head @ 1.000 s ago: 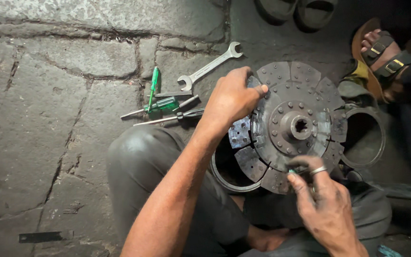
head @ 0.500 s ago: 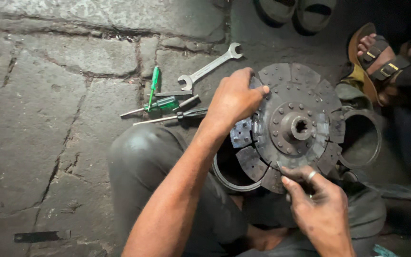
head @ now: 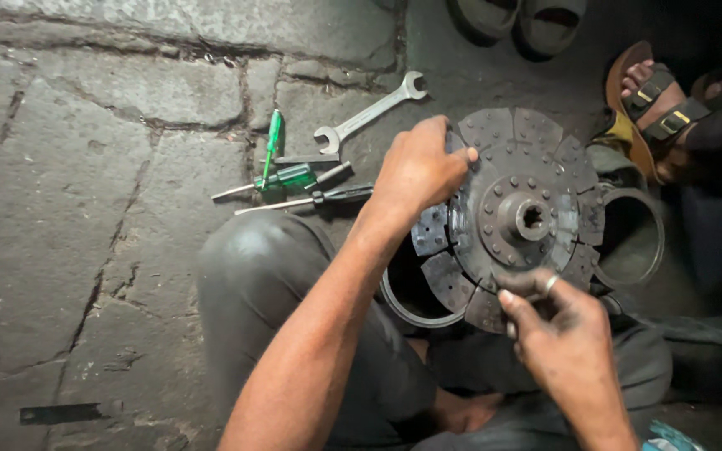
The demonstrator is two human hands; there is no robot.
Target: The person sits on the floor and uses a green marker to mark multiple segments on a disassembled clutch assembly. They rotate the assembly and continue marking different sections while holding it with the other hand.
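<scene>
A round metal clutch disc (head: 520, 219) with dark segmented friction pads and a splined hub in its middle lies over a metal ring (head: 394, 305) in front of my knee. My left hand (head: 419, 171) grips the disc's upper left edge. My right hand (head: 557, 330), with a ring on one finger, holds the disc's lower edge, thumb on the pad face.
On the stone floor left of the disc lie an open-ended spanner (head: 369, 113), green-handled screwdrivers (head: 282, 175) and a black-handled one (head: 311, 199). A second metal ring (head: 637, 238) sits right of the disc. Another person's sandalled foot (head: 653, 108) is at the upper right.
My right hand has shifted slightly along the disc's lower edge. The left hand keeps its grip on the upper left rim.
</scene>
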